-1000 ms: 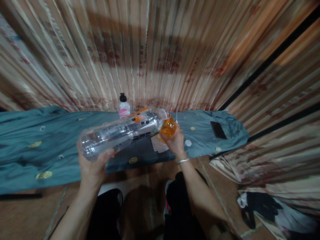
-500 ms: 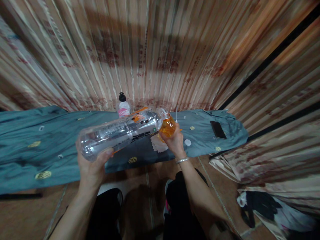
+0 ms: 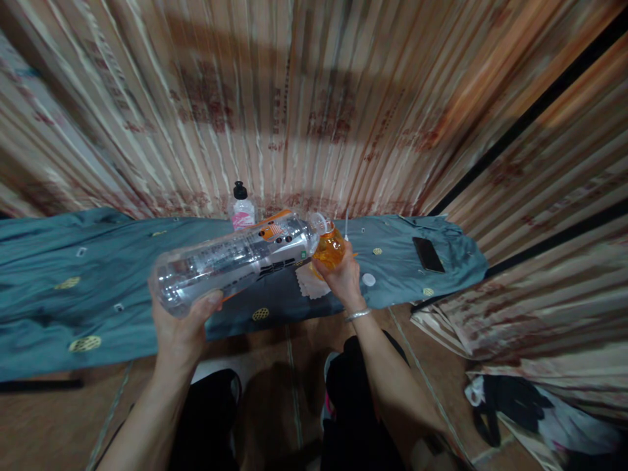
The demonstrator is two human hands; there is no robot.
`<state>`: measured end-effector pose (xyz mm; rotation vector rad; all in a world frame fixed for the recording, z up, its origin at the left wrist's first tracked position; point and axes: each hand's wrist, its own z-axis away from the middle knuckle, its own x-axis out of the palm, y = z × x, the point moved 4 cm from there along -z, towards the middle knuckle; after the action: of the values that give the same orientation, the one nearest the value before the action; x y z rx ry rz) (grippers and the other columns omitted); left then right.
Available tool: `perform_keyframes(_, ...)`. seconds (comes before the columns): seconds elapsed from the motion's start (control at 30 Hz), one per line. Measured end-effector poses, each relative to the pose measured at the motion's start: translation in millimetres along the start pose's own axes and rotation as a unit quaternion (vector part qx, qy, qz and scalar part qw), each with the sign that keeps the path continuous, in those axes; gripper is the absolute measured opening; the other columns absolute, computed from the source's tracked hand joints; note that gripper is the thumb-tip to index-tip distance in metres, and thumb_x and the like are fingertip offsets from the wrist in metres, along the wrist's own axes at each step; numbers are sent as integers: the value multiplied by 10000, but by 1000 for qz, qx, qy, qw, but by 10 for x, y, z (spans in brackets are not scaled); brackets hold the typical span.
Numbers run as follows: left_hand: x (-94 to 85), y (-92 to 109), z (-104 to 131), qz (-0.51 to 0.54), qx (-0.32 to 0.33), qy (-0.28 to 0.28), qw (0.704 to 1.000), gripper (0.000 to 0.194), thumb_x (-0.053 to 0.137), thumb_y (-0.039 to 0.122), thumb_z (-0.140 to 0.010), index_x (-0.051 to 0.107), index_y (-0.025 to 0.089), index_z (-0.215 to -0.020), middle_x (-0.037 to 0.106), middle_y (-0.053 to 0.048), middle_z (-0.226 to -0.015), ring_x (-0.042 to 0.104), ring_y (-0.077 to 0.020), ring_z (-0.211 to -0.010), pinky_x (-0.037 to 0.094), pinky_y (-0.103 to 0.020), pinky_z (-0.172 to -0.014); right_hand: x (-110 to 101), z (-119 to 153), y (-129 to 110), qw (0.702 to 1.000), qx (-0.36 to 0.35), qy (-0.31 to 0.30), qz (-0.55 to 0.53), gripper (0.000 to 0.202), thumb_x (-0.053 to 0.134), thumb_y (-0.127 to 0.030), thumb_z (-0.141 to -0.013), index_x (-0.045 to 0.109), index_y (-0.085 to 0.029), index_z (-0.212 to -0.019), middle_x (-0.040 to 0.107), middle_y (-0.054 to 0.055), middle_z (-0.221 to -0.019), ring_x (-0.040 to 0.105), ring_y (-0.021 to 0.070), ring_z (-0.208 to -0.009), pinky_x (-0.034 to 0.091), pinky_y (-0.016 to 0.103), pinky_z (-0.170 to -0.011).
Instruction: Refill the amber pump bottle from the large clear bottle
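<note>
My left hand is wrapped around the base of a large clear plastic bottle, which lies tilted with its neck up and to the right. In my right hand is a smaller orange bottle, gripped around its side. The mouths of the two bottles meet, or nearly so; whether they touch I cannot tell. Beneath the orange bottle a pale scallop-edged cloth is partly covered. A round white cap lies just right of my right hand.
A teal patterned cloth covers the long narrow surface. Behind the clear bottle stands a black-topped squeeze bottle. A dark phone and a thin white cable are to the right. Curtains hang behind.
</note>
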<state>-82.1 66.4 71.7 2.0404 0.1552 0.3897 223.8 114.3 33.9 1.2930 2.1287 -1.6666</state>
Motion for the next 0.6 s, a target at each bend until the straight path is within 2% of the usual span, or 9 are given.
perform_keyframes(0.07, -5, -7, 0, 15, -20, 1, 1000, 760, 981, 469, -576, 580, 249, -1183, 665, 11, -896, 554, -133, -579, 440, -255, -475, -4, 2, -4, 1000, 0, 0, 0, 686, 868, -377, -742, 567, -212, -1336, 795, 104, -1190, 786, 320, -1089, 629, 424, -917)
perform_keyframes(0.23, -5, 17, -9, 39, -42, 27, 998, 814, 1020, 430, -486, 573, 247, -1141, 666, 9, -939, 568, -133, -592, 437, -254, -454, -14, 6, -16, 1000, -7, 1, -2, 674, 857, -383, -753, 567, -213, -1337, 792, 106, -1204, 782, 318, -1109, 624, 419, -927)
perform_keyframes(0.6, 1, 10, -9, 41, -42, 23, 998, 811, 1018, 428, -488, 567, 240, -1136, 673, 18, -894, 550, -127, -549, 425, -261, -442, -19, 8, -19, 1000, 2, -1, -7, 678, 870, -377, -754, 573, -210, -1341, 795, 108, -1214, 784, 316, -1114, 625, 418, -939)
